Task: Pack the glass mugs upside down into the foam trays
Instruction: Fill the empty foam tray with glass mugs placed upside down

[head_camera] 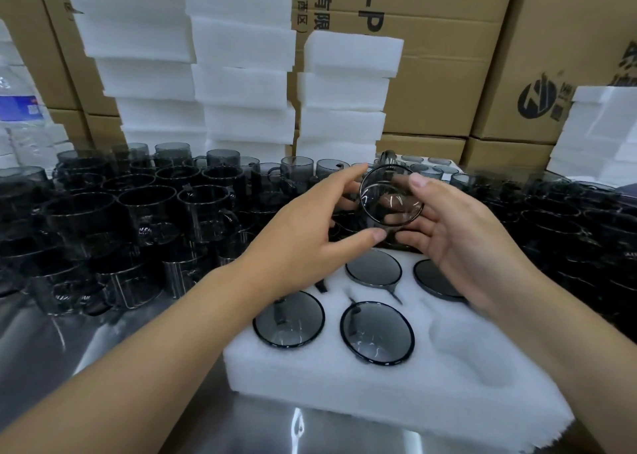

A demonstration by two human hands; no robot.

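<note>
To our left, a crowd of loose mugs [144, 212] stands on the counter [69, 350]. Our left hand [303, 226] pinches the mug [391, 200] between thumb and fingers, in the air above the far end of the foam tray [344, 377]. Our right hand [462, 233] cups its other side, thumb on top. We judge the glass stiff, slick and breakable, so we would grip its wall with both hands and lower it gently. An empty pocket [472, 350] waits at the tray's near right.

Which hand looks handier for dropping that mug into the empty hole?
Probably the right hand: both hold the mug, but the empty pocket lies on the foam tray's right side, nearer it than the left hand.
</note>
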